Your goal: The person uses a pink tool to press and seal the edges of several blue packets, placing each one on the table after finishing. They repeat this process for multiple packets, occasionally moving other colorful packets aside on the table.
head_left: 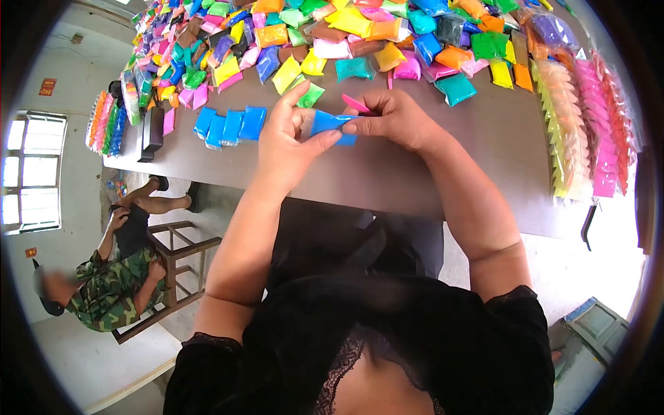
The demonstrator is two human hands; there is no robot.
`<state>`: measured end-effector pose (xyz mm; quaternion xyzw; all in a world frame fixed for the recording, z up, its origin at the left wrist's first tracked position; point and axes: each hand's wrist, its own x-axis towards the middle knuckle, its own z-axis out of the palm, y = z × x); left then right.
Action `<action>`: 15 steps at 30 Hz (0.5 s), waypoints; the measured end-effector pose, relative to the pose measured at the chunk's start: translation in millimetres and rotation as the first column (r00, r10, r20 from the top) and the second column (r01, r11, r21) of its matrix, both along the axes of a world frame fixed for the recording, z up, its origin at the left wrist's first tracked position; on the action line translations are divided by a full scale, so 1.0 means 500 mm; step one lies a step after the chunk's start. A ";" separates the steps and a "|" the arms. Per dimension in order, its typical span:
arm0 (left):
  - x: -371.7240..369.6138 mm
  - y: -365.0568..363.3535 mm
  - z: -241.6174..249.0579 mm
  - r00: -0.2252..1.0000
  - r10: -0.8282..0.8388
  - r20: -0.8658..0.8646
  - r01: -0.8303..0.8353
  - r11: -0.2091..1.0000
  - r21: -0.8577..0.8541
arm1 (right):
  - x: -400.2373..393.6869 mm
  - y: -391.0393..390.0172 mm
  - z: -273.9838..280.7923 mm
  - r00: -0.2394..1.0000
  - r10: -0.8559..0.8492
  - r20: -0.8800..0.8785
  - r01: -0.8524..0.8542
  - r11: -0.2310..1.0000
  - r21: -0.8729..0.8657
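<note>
Just above the table, a small blue packet (326,122) in clear plastic stretches between my two hands. My left hand (287,138) grips its left end, with the thumb along the lower edge and the index finger raised. My right hand (398,121) pinches the right end of the packet between thumb and finger. A flat pink piece (355,104), perhaps a small tool, juts from the right fingers; the rest of it is hidden. More blue lies under the held packet, partly covered. Left of my left hand, several blue packets (232,126) lie in an overlapping row.
A big heap of coloured packets (349,22) covers the far side of the brown table (415,181). Strips of joined packets (567,124) lie at the right end, others (111,121) at the left. A black block (151,133) stands near the left edge. A person (121,277) sits on a wooden frame at left.
</note>
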<state>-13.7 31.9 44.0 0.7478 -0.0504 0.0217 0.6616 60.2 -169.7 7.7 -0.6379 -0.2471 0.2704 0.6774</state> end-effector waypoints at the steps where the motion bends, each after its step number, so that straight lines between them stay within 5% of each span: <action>1: 0.001 -0.001 0.002 1.000 0.000 0.005 0.000 1.000 0.003 | -0.003 0.002 0.003 1.000 0.000 0.005 0.000 1.000 0.003; 6: 0.008 0.024 -0.014 0.972 0.028 -0.234 -0.084 0.969 -0.233 | -0.014 0.014 0.000 0.990 -0.064 -0.126 0.076 0.993 0.094; 13: 0.014 0.012 -0.002 0.989 0.053 -0.135 -0.061 0.996 -0.058 | -0.019 0.017 0.001 0.994 -0.038 -0.098 0.046 0.996 0.077; 15: 0.013 -0.010 0.011 0.972 0.005 -0.233 -0.136 0.823 -0.551 | -0.018 0.017 -0.002 0.988 -0.076 -0.136 0.087 0.993 0.077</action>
